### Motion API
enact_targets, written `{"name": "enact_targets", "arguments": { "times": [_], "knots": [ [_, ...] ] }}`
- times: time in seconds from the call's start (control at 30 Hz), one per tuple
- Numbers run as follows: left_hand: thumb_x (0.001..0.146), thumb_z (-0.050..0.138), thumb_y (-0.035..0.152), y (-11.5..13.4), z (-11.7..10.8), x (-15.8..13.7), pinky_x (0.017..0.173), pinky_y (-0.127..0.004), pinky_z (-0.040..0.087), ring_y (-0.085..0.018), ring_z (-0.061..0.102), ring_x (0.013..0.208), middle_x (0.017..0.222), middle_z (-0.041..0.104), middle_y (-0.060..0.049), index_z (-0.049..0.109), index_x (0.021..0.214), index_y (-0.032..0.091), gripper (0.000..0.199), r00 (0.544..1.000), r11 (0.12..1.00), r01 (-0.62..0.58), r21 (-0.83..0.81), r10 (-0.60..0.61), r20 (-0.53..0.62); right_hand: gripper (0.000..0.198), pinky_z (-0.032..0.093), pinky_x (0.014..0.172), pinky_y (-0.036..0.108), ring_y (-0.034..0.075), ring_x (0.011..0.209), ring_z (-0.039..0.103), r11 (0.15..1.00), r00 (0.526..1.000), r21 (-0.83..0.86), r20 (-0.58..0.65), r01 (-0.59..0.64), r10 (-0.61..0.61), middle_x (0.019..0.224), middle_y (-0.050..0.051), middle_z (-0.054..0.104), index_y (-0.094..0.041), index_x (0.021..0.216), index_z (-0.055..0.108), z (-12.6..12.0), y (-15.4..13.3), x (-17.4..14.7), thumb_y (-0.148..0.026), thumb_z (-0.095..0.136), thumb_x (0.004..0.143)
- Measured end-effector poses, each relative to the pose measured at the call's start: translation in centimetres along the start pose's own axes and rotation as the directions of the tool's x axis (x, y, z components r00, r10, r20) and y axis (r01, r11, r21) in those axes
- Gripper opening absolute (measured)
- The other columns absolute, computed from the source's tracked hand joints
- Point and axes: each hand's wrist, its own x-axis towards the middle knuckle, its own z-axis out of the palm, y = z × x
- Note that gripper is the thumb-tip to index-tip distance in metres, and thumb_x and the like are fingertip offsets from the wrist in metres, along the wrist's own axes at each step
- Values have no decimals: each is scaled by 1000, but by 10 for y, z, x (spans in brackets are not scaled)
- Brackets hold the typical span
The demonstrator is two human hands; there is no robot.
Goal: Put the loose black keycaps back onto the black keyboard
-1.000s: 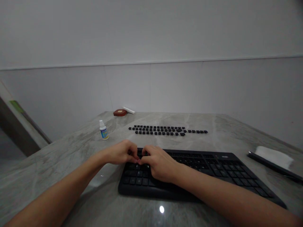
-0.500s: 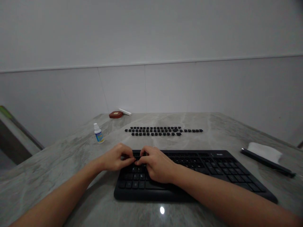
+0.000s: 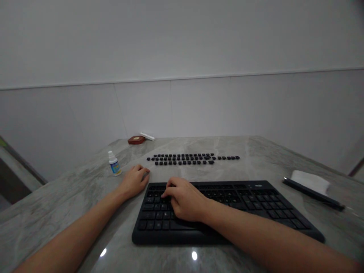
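A black keyboard [image 3: 182,236] lies flat on the marbled table, with some of its upper key positions lacking caps. My right hand [image 3: 187,199] rests over its left half, fingers bent and pinched close together at the upper-left keys; whatever is between the fingertips is too small to make out. Just left of the keyboard's upper corner, my left hand [image 3: 135,181] is above the table, fingers loosely stretched and apart, with nothing visible in them. Beyond the keyboard, loose black keycaps [image 3: 182,159] lie in several rows, nearest to my left fingertips at their left end.
To the left stands a small white spray bottle [image 3: 115,163] with a blue label. A reddish-brown case [image 3: 136,140] and a white strip [image 3: 147,136] lie by the wall. On the right, a long black tool [image 3: 313,192] lies against a white cloth [image 3: 311,182].
My left hand has left the keyboard's upper-left keys and moved left and forward onto the table side, its fingers opening. My right hand stays at the same keys. The view has shifted slightly.
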Motion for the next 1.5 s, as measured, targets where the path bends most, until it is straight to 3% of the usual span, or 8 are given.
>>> {"name": "enact_targets", "arguments": {
  "times": [0.17,0.4,0.6,0.73,0.83,1.0,1.2,1.5],
  "knots": [
    [91,43,25,5,5,4,100,-39,43,-27,55,111,117,60,-14,63,114,12,34,997,997,-81,-17,81,-3,34,50,82,31,20,86,59,999,999,-24,-22,-25,25,94,10,61,-13,97,72,-1,-2,0,-5,50,73],
    [95,37,29,5,8,9,113,-44,28,-27,32,138,149,36,-14,45,136,11,45,981,983,-168,-75,174,82,32,50,82,32,20,85,59,999,999,-34,-47,-19,18,93,10,61,-13,95,72,1,-1,1,-6,50,73],
    [97,30,28,8,7,9,109,-51,31,-28,27,141,155,26,-7,37,142,21,46,970,983,-152,-104,169,174,30,49,82,32,20,84,59,999,999,-49,-53,-8,5,92,10,61,-13,95,71,1,-2,1,-6,51,73],
    [92,41,27,4,13,12,107,-48,34,-29,38,134,147,39,-10,41,140,21,48,989,977,-125,-170,136,51,29,49,80,31,19,82,59,999,999,-45,-46,-28,26,91,9,61,-13,94,71,2,-2,2,-7,51,73],
    [84,50,27,-4,19,23,97,-38,44,-25,56,111,126,55,-13,46,133,14,51,995,972,-31,-232,9,-95,27,49,76,29,18,78,58,998,997,-25,-37,-63,62,88,8,61,-14,90,71,4,0,5,-7,51,74],
    [79,55,31,-16,28,52,75,-31,50,-19,62,76,96,64,-7,58,119,12,44,992,966,74,-249,-96,-81,27,49,75,27,16,76,59,994,993,28,-47,-105,106,86,6,61,-15,87,72,4,3,7,-5,50,75],
    [76,54,30,-14,29,63,71,-29,45,-21,60,78,84,64,-3,66,107,20,34,994,969,97,-225,-106,-31,26,48,75,25,15,77,59,991,991,61,-54,-121,124,84,6,62,-14,84,73,4,4,6,-5,50,74],
    [81,51,41,-11,25,60,75,-31,46,-23,61,83,93,65,-6,68,106,21,36,998,967,60,-248,-66,-16,27,48,76,26,15,77,59,994,993,43,-43,-105,106,86,6,63,-15,86,73,2,4,3,-5,50,74]
  ]
}}
